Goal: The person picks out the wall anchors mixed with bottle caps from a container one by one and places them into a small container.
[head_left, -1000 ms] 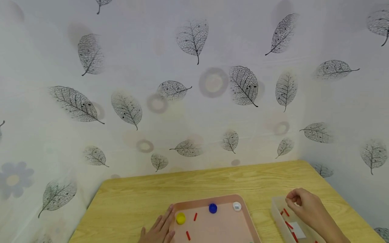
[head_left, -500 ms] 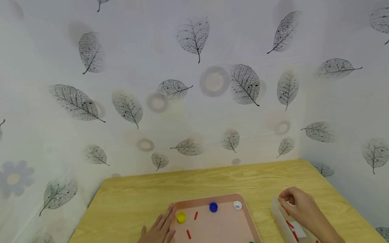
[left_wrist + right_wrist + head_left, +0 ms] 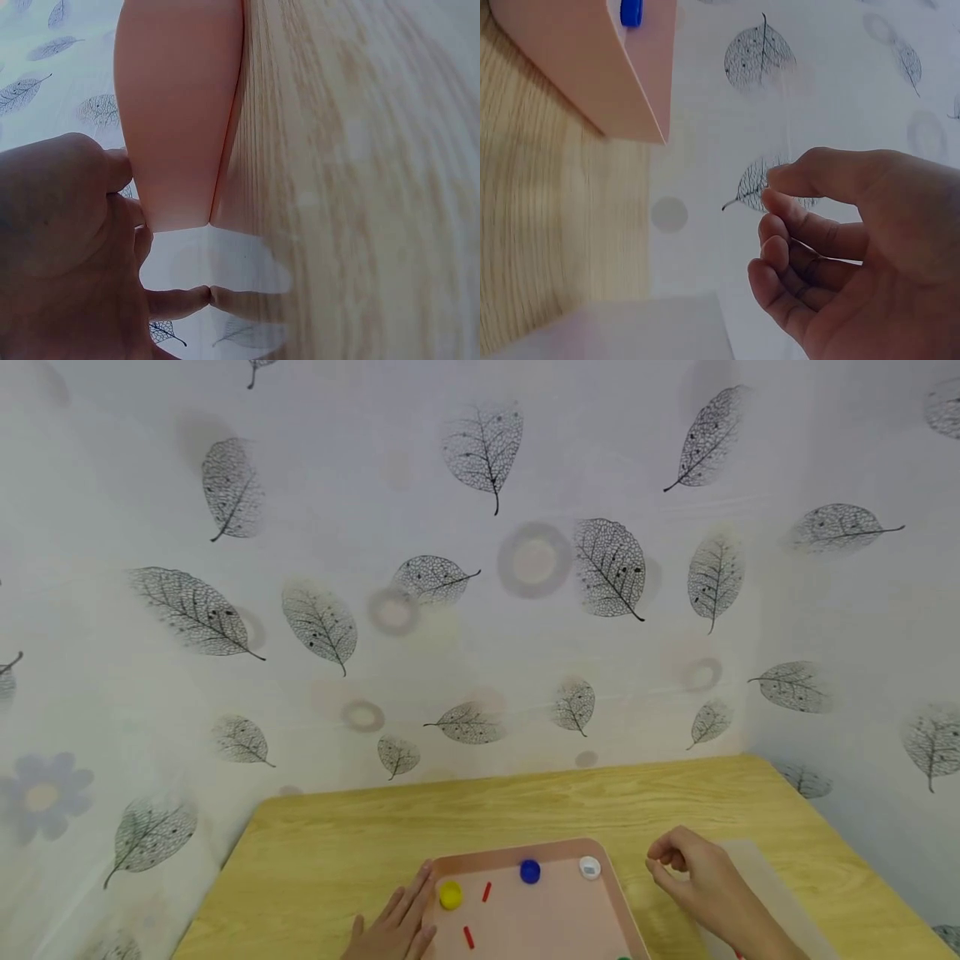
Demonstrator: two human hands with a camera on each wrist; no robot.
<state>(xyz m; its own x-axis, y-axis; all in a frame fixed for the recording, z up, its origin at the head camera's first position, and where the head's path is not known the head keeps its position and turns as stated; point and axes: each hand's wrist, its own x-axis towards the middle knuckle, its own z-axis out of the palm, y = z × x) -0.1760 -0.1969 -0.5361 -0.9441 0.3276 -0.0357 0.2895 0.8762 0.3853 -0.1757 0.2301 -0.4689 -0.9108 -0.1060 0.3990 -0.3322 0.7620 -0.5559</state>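
Observation:
My left hand (image 3: 393,922) lies with straight fingers along the left side of a pink tray (image 3: 517,853); the left wrist view has the hand (image 3: 67,247) against the tray's outer wall (image 3: 180,112). My right hand (image 3: 693,877) hovers between the tray and a pale translucent bin (image 3: 757,868). Its thumb and forefinger tips meet in the right wrist view, the other fingers curled (image 3: 840,247). I cannot tell whether something tiny is between them. In the tray sit a yellow cap (image 3: 450,896), a blue cap (image 3: 530,872), a white cap (image 3: 590,867) and two red sticks (image 3: 487,892).
The wooden table (image 3: 337,835) runs back to a leaf-patterned wall (image 3: 480,610). A green edge (image 3: 624,957) shows at the tray's bottom right. The right forearm covers much of the bin, leaving only a bit of red (image 3: 738,954) visible.
My right hand has moved left from over the bin to its left side, thumb and forefinger still together. The left hand stays at the tray; the view has shifted slightly.

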